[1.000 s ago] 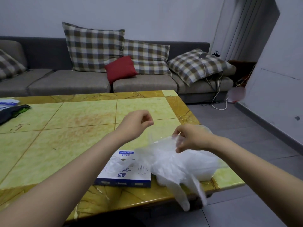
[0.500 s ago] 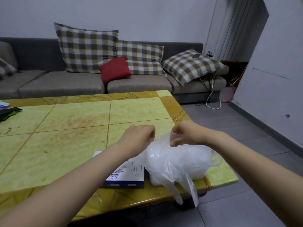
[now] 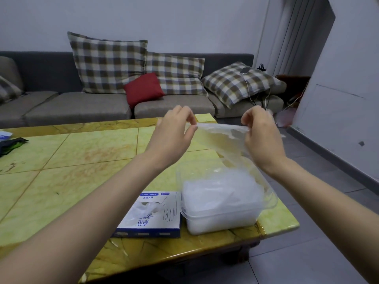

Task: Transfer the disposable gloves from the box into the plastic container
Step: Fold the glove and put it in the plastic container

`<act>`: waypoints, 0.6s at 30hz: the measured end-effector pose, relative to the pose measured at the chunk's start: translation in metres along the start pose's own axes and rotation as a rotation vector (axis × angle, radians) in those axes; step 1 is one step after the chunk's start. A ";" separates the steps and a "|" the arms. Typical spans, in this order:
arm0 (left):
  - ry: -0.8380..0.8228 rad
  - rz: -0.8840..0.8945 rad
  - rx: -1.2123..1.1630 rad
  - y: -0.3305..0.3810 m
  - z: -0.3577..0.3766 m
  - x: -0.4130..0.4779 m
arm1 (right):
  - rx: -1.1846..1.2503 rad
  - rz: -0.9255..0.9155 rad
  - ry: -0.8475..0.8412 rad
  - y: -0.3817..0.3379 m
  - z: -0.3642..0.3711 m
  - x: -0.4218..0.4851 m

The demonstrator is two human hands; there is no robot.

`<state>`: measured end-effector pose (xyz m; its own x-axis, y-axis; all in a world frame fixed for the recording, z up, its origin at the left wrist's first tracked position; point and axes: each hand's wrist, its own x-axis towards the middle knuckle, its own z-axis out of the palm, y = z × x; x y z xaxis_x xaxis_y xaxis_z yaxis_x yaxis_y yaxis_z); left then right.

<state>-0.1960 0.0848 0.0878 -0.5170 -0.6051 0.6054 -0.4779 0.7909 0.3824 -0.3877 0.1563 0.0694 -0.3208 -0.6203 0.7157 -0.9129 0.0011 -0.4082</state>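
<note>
A thin clear disposable glove (image 3: 221, 138) is stretched in the air between my hands. My left hand (image 3: 174, 136) pinches its left edge and my right hand (image 3: 260, 138) pinches its right edge. Below them a clear plastic container (image 3: 264, 203) stands near the table's right front corner, filled with a white heap of gloves (image 3: 221, 193). The lower part of the held glove hangs toward that heap. A white and blue glove box (image 3: 151, 218) lies flat just left of the container, with a glove poking from its opening.
The yellow-green tiled table (image 3: 71, 160) has dark and white items (image 3: 10, 142) at its far left edge. A grey sofa (image 3: 82, 107) with checked cushions and a red cushion (image 3: 143, 89) stands behind. Grey floor lies to the right.
Both hands rose well above the container and moved apart, spreading one glove between them. The gloves that hung over the table's front edge now lie inside the container.
</note>
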 end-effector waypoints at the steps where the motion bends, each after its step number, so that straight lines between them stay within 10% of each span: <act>1: -0.012 0.029 0.021 -0.001 0.002 -0.008 | -0.013 -0.037 0.013 0.004 -0.001 -0.008; 10: -0.590 0.093 0.493 -0.022 0.066 -0.083 | -0.284 0.067 -0.912 0.060 0.022 -0.076; 18: -0.697 0.088 0.557 -0.012 0.083 -0.067 | -0.178 0.160 -1.047 0.040 0.005 -0.048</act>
<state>-0.2141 0.1081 -0.0158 -0.7949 -0.6066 -0.0140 -0.5982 0.7873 -0.1498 -0.4076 0.1819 0.0159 -0.1412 -0.9663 -0.2150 -0.9304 0.2038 -0.3047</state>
